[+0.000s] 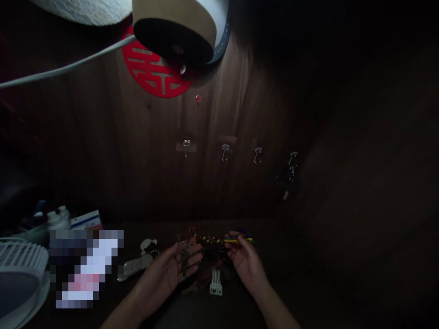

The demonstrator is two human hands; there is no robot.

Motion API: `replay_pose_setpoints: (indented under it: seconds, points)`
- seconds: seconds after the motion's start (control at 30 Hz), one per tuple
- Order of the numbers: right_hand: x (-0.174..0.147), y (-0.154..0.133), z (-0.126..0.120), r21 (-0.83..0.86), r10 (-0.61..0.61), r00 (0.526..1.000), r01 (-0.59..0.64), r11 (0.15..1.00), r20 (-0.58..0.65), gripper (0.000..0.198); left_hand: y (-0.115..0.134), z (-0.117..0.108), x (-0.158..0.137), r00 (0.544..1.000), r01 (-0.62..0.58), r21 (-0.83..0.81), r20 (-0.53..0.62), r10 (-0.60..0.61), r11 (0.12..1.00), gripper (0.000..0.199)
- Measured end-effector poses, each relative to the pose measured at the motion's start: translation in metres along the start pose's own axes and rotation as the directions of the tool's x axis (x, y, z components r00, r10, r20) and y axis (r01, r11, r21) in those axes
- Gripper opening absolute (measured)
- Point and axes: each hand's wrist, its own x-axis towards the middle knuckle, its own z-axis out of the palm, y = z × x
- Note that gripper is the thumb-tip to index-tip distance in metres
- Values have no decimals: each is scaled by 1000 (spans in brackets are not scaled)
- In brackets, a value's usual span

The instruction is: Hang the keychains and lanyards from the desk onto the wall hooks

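My left hand [167, 269] is palm up, its thumb and curled fingers around a metal key ring [185, 247]. From there a braided red, yellow and blue cord [211, 239] stretches across to the right. My right hand [247, 261] pinches the cord's loose tassel end between thumb and fingers. On the dark surface below, between my hands, lie several silver keys [216, 282], side by side. Left of my left hand rests a long grey metal tool [136, 266], with a small white round item [148, 246] behind it. Dim light hides the details near my fingers.
Metal hooks [225, 148] line the wooden wall; dark keys [287, 179] hang from the rightmost. Higher up are a red paper cutout [161, 75], a round device [174, 27] and a white cable [68, 68]. At left stand a white slatted basket [25, 256] and white bottles [58, 220].
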Motion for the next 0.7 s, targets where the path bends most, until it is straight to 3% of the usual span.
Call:
replay_pose_setpoints:
  seconds: [0.17, 0.3, 0.4, 0.5, 0.6, 0.7]
  points:
    - [3, 1, -4, 29, -43, 999, 44, 999, -20, 21, 1, 2, 0, 996, -77, 67, -39, 80, 995, 31]
    - [5, 4, -7, -35, -93, 993, 91, 995, -69, 22, 7, 6, -2, 968, -185, 164, -137, 208, 969, 25]
    - [5, 2, -9, -263, -180, 980, 151, 953, -89, 26, 16, 14, -7, 926, -261, 355, -171, 337, 898, 24]
    - [2, -4, -9, -568, -307, 949, 214, 795, -71, 28, 26, 25, -13, 896, -246, 628, -145, 421, 739, 36]
    - [-6, -10, 0, -706, -299, 952, 255, 660, 64, 29, 35, 38, -18, 927, -157, 788, -90, 364, 595, 37]
    - [-17, -7, 20, -717, -146, 928, 359, 597, 343, 38, 38, 51, -19, 975, -108, 870, -2, 223, 481, 33]
